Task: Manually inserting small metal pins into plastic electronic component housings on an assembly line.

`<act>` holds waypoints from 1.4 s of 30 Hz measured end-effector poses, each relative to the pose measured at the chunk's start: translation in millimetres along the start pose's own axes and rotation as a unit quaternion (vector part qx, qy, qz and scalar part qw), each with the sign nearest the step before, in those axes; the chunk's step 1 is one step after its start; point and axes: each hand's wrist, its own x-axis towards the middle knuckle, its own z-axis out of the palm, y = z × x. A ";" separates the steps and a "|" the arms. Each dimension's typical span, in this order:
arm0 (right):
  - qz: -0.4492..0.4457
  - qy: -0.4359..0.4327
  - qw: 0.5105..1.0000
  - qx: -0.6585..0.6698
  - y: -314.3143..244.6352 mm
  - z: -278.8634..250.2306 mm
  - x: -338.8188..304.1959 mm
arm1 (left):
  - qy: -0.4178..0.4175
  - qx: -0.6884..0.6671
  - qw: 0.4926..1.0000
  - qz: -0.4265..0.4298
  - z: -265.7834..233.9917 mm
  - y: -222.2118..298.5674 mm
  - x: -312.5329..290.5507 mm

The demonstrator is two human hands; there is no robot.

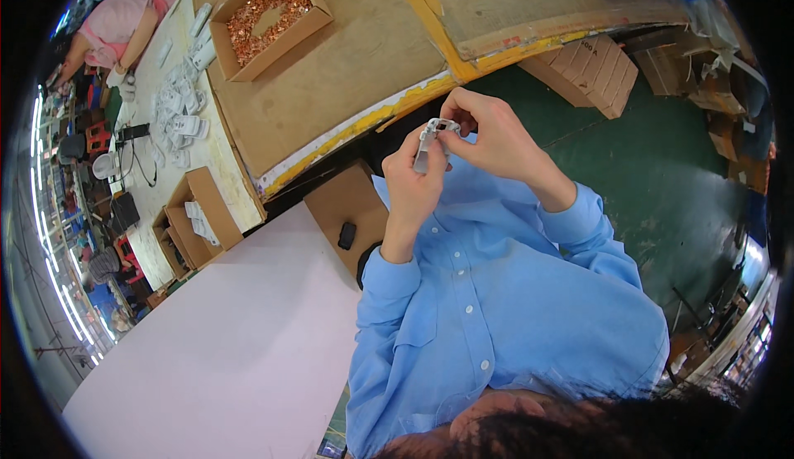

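A small white plastic housing [423, 155] with an open, detailed upper end is held up in front of my blue shirt. My left hand [411, 190] is closed around its lower part, thumb and fingers on opposite sides. At the upper end my right hand [502, 141] is closed in a pinch, its thumb and fingertips touching the rim. Whatever the right fingertips may hold is too small and too covered to make out. Beyond both hands is the worktable's yellow-taped edge [364, 132].
On the brown worktable [347, 62] stands a cardboard box [289, 43] of small copper-coloured metal parts. Farther left lie many white plastic pieces [178, 99] on another table, near a person in pink [124, 25]. A black object [347, 236] lies on cardboard beside a white board [223, 327].
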 end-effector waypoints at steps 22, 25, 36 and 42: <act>-0.041 -0.009 0.999 -0.034 15.9 24.2 40.3 | 0.031 0.078 0.996 -0.012 -39.4 -11.7 6.3; -0.072 -0.036 0.997 0.011 17.4 24.9 60.1 | 0.091 0.008 0.995 -0.043 -68.4 -29.1 10.4; -0.040 0.166 0.985 0.029 84.4 36.1 108.8 | 0.383 0.048 0.919 -0.079 -336.3 -70.5 159.3; -0.074 0.170 0.981 0.063 73.7 33.4 111.6 | 0.539 0.217 0.813 0.024 -409.5 -114.6 204.5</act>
